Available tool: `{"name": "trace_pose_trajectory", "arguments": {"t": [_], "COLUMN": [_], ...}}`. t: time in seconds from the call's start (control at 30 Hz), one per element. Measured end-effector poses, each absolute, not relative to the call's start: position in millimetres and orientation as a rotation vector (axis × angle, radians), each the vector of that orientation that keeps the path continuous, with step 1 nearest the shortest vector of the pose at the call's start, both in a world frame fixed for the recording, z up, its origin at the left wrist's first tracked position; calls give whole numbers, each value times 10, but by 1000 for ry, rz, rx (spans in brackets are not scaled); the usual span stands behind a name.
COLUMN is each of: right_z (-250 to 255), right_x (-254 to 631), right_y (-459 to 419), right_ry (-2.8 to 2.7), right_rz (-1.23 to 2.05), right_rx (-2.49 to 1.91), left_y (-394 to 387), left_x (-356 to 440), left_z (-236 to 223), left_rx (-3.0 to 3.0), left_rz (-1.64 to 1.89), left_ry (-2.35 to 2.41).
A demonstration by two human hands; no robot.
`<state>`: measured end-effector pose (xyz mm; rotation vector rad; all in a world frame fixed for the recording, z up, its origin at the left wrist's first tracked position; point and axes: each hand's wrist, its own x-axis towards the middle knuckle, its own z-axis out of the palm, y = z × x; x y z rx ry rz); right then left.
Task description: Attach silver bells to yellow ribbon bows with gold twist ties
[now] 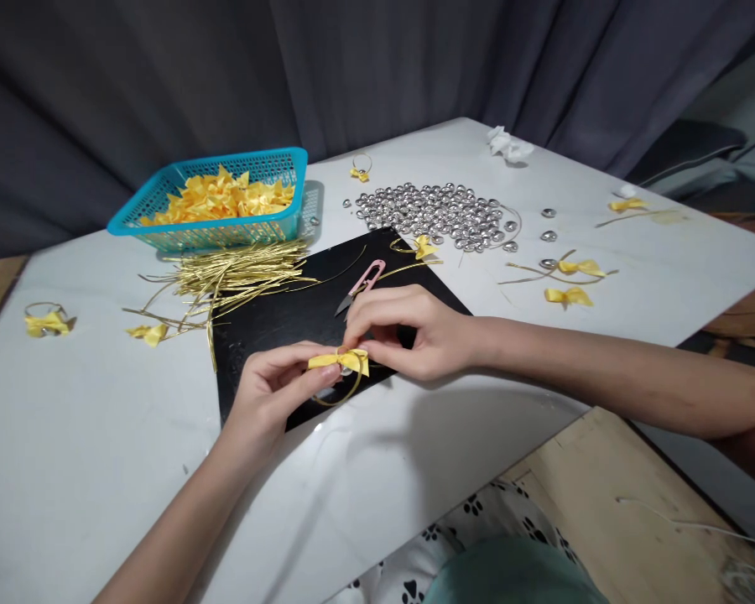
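Note:
Both hands meet over a black mat (277,323) on a white table (101,436). My left hand (270,394) pinches a small yellow ribbon bow (340,361) with a loop of gold wire (340,394) hanging under it. My right hand (408,331) has its fingers closed on the right end of the same bow. Just behind my right hand, pink thread snips (361,283) lie on the mat.
A blue basket (226,231) of yellow ribbon pieces stands at the back left, with a heap of gold wire ties (232,273) in front. Several silver beads (440,214) lie at the back centre. Finished bows (570,295) are scattered right and left. The table edge runs near my lap.

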<state>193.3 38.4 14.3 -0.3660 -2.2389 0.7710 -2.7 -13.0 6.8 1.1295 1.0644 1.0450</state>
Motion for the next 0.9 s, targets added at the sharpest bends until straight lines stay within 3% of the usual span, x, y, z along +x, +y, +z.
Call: {"name": "trace_pose_trajectory", "arguments": {"t": [0.23, 0.57, 0.9], "right_z": [238, 314, 240], "right_x": [1951, 1945, 1929], "right_y": [304, 294, 333], "right_ry": [-2356, -2282, -2147], "right_rz": [798, 1181, 1299], "right_rx": [-264, -312, -393], "left_y": [-105, -106, -101], "left_x": [-62, -126, -136], "left_z": [119, 120, 132], "left_rx": [1120, 1078, 1008], "left_rz": [901, 720, 663], "left_ry": [904, 814, 726]}}
